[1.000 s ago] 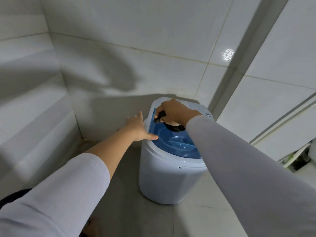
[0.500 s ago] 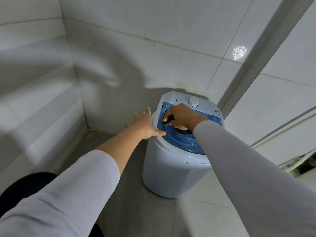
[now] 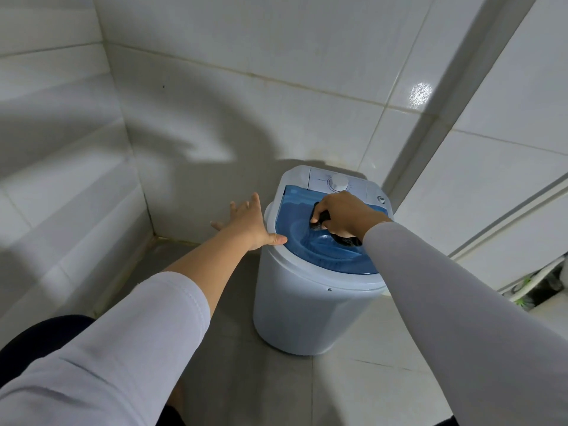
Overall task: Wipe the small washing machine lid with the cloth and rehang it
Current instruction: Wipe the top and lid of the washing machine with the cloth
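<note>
Blue translucent plastic forms the lid (image 3: 310,210), and the right hand (image 3: 347,215) rests on it, its grip curled tight around a bunched black cloth (image 3: 321,218) that it presses onto the lid's upper middle. Part of the cloth shows under the wrist, nearer the person. Just beyond the grip sits the white dial (image 3: 339,182) on the control panel. Left of the grip, the left hand (image 3: 250,224) lies spread flat with nothing in it, its thumb touching the white rim of the washer (image 3: 307,309) and its fingers reaching past the side. The washer stands on the grey floor (image 3: 233,348) in a tiled corner.
</note>
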Demonstrator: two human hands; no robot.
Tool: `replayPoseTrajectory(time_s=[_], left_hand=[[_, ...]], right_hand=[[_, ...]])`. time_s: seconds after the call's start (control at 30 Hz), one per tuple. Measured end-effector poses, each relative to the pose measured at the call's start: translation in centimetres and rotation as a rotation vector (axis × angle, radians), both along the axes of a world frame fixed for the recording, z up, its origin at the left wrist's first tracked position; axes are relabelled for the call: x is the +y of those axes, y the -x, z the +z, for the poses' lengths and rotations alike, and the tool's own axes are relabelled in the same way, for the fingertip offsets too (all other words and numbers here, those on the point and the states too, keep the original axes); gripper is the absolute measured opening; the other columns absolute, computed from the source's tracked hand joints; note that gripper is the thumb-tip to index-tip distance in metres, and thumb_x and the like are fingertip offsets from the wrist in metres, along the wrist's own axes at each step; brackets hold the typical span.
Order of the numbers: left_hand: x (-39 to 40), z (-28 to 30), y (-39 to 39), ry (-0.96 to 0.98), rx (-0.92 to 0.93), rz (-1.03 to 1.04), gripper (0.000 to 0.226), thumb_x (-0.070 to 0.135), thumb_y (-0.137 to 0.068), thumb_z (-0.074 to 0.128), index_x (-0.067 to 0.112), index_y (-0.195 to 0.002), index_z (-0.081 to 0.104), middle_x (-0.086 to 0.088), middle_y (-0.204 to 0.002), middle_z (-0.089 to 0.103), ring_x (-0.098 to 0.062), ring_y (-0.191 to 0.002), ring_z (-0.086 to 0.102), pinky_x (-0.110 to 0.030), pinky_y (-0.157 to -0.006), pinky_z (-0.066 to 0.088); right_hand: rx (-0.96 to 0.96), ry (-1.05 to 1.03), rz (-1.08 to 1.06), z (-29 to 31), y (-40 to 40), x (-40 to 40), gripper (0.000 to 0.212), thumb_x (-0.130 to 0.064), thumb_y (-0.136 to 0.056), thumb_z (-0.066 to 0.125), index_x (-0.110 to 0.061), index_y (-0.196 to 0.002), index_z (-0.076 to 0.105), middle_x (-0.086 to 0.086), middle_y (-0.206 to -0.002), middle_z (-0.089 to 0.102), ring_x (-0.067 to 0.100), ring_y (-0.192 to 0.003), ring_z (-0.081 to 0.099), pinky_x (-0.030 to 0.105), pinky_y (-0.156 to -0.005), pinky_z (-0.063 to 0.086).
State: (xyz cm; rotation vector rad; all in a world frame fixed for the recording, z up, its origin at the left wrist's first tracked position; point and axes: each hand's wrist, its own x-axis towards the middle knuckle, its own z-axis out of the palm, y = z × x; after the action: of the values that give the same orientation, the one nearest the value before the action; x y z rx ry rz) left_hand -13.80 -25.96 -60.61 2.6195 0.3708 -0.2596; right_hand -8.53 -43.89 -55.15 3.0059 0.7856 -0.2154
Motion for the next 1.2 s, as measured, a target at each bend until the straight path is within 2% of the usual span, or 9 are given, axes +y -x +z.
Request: replayPoseTrajectory(time_s=[0.23,0.4,0.63,0.83,1.0,1.2], left_hand=[[-0.4,0.4,0.2,-0.052,0.005,0.003,0.120,0.060,-0.073,0.069,0.020,-0.152,-0.012,-0.004,-0.163,0.001,-0.028,-0.150,-0.006,-0.069,-0.110,0.011],[-0.9,1.0,0.0,-0.106,0.015,-0.014,0.117,0.057,-0.075,0.069,0.019,-0.152,-0.010,-0.006,-0.162,0.002,-0.029,-0.150,-0.005,-0.069,-0.111,0.010],[-1.1,1.0,-0.1,-0.140,0.036,-0.023,0.111,0.057,-0.077,0.067,0.019,-0.153,-0.005,-0.006,-0.162,0.008,-0.029,-0.150,0.001,-0.068,-0.111,0.012],[-1.1,1.1,0.0,-0.153,0.035,-0.016,0.111,0.058,-0.077,0.066,0.019,-0.153,-0.005,-0.008,-0.162,0.009,-0.030,-0.150,0.003,-0.066,-0.113,0.014],[-0.7,0.3,-0.5,-0.130,0.011,-0.009,0.114,0.058,-0.074,0.068,0.019,-0.153,-0.005,-0.010,-0.161,0.013,-0.031,-0.149,0.008,-0.060,-0.114,0.020],[-0.4,-0.2,-0.8,-0.126,0.006,0.007,0.118,0.062,-0.071,0.069,0.019,-0.153,-0.005,-0.012,-0.159,0.018,-0.033,-0.147,0.017,-0.057,-0.114,0.025]], right_hand=[[-0.009,-0.031,-0.063,-0.1,-0.1,-2.3,0.030,-0.008,-0.086,0.057,-0.025,-0.107,0.070,0.003,-0.120,0.063,0.026,-0.110,0.056,0.024,-0.084,0.038],[-0.021,-0.045,-0.095,-0.2,0.0,-3.4,0.029,-0.009,-0.086,0.058,-0.026,-0.106,0.070,0.005,-0.120,0.063,0.026,-0.111,0.055,0.029,-0.091,0.044],[0.000,-0.077,-0.150,0.0,0.5,-6.2,0.029,-0.007,-0.086,0.057,-0.022,-0.107,0.070,0.004,-0.121,0.062,0.025,-0.111,0.055,0.027,-0.092,0.043],[0.014,-0.104,-0.208,0.0,1.0,-8.8,0.030,-0.005,-0.086,0.055,-0.021,-0.105,0.071,0.002,-0.117,0.065,0.022,-0.108,0.056,0.021,-0.083,0.040],[-0.010,-0.099,-0.230,0.1,1.5,-10.1,0.030,-0.005,-0.086,0.054,-0.022,-0.104,0.072,0.001,-0.117,0.065,0.024,-0.110,0.055,0.026,-0.093,0.042],[-0.007,-0.147,-0.274,-0.2,2.0,-11.7,0.026,-0.009,-0.087,0.057,-0.022,-0.102,0.072,0.003,-0.117,0.066,0.025,-0.109,0.056,0.029,-0.097,0.043]])
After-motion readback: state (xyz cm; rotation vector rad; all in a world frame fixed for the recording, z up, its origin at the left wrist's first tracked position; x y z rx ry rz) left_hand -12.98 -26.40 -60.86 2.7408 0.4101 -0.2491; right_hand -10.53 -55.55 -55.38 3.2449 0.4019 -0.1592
